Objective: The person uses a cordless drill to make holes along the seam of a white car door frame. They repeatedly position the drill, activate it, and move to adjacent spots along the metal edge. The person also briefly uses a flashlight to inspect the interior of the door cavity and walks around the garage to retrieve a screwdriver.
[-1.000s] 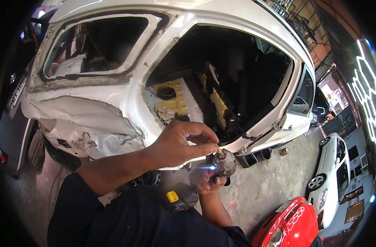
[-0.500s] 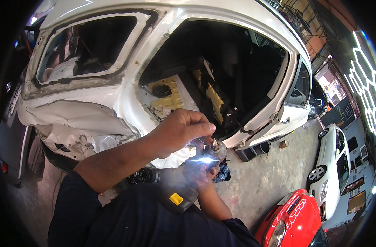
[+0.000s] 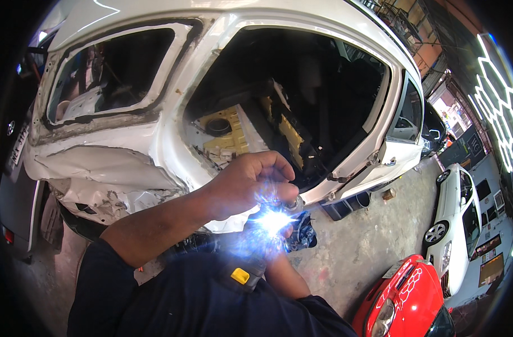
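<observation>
A cordless drill (image 3: 249, 268) with a dark body and a yellow tab at its base is in my right hand (image 3: 278, 255). Its lamp is lit and points up toward me, so glare covers most of the tool and the right fingers. My left hand (image 3: 248, 182) is bent over the drill's front end, thumb and fingers curled together there. Whatever those fingers pinch is hidden. Both hands are in front of the open rear of a white car (image 3: 172, 135), whose lower body panel (image 3: 104, 163) is dented and crumpled.
Inside the car opening lies a bare yellow floor panel (image 3: 234, 126). A red car (image 3: 405, 292) stands close at lower right, with a white car (image 3: 456, 224) behind it. Dark bins (image 3: 346, 206) sit on the concrete floor (image 3: 346, 241). A dark vehicle (image 3: 17, 196) is at left.
The drill's lamp has turned more toward me and its flare has grown. My left fingers have come down slightly over the drill's front end. My view has shifted a little.
</observation>
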Action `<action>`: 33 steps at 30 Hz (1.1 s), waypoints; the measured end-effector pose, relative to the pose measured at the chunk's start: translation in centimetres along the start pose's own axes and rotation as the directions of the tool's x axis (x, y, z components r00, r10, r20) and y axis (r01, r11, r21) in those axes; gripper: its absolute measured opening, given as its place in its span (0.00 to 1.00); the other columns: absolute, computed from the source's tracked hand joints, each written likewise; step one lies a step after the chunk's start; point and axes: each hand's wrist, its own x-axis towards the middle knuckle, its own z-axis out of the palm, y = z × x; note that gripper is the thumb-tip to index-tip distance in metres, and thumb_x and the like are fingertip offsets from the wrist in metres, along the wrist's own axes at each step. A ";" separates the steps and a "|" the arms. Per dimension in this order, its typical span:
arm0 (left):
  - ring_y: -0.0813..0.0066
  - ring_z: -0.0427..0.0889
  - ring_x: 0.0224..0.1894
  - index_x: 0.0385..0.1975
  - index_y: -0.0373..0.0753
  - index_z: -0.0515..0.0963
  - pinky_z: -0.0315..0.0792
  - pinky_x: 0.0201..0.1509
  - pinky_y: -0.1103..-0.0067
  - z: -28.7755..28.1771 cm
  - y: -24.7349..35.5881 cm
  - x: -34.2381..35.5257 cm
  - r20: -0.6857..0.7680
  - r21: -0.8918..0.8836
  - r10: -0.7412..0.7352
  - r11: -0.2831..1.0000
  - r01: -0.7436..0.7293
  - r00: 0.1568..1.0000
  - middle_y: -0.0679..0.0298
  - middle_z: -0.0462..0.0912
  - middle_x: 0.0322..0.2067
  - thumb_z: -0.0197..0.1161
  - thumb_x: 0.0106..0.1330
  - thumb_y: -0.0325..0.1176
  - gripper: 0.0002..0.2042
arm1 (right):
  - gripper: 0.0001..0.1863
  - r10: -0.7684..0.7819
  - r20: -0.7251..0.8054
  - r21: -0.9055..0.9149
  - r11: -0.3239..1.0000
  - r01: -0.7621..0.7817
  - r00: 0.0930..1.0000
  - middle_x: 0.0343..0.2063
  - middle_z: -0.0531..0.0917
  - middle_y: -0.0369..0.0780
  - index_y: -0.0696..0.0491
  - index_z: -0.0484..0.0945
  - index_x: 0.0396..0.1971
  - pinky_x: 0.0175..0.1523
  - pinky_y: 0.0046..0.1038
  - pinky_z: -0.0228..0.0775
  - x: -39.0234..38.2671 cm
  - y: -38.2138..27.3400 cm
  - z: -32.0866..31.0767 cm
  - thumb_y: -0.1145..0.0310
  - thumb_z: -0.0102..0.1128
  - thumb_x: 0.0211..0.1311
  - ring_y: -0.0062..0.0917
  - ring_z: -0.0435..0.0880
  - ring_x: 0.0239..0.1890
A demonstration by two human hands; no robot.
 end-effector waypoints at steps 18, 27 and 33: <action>0.79 0.86 0.43 0.51 0.34 0.80 0.84 0.50 0.78 1.1 -0.4 0.7 -0.007 0.076 -0.002 0.997 0.003 1.000 0.63 0.86 0.41 0.72 0.69 0.26 0.14 | 0.50 0.049 0.087 -0.011 0.999 -0.048 0.995 0.23 0.84 0.39 0.43 0.65 0.78 0.21 0.21 0.76 1.8 1.2 4.3 0.70 0.78 0.53 0.20 0.83 0.15; 0.81 0.86 0.44 0.49 0.35 0.80 0.82 0.52 0.79 1.7 -0.8 0.6 -0.007 0.119 0.058 0.991 -0.057 0.998 0.65 0.86 0.41 0.74 0.67 0.26 0.13 | 0.35 0.049 0.011 -0.004 0.999 -0.049 0.999 0.20 0.81 0.37 0.46 0.71 0.66 0.18 0.20 0.73 1.3 1.5 5.0 0.61 0.74 0.57 0.19 0.79 0.12; 0.82 0.85 0.44 0.48 0.36 0.81 0.81 0.51 0.80 2.7 -0.7 0.9 0.013 0.132 0.058 0.990 -0.059 0.998 0.65 0.87 0.41 0.75 0.67 0.25 0.13 | 0.23 0.024 -0.072 0.023 0.999 -0.023 0.997 0.16 0.78 0.35 0.48 0.74 0.52 0.17 0.20 0.71 -1.0 0.6 2.3 0.51 0.68 0.63 0.20 0.76 0.10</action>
